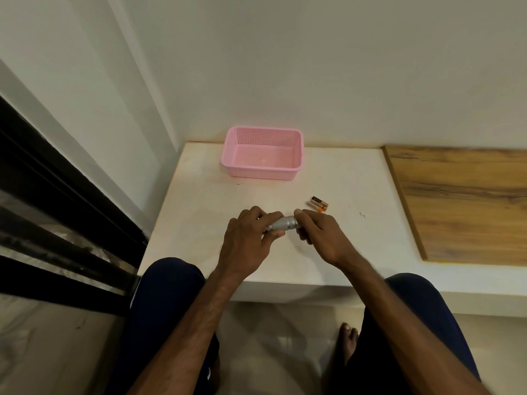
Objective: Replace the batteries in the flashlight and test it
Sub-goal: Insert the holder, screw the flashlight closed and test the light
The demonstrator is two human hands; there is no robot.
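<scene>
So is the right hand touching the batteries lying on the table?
Apart. The head view shows bare table between the right hand, which grips the flashlight end, and the batteries lying beyond it.

A low white bench [216, 201] fills the corner where two plain off-white walls [313, 67] meet, and a wooden board [462, 203] covers its right end up to the back edge. A dark-framed window [51, 201] runs along the left side, and the floor [271, 332] below the front edge is pale and glossy
</scene>
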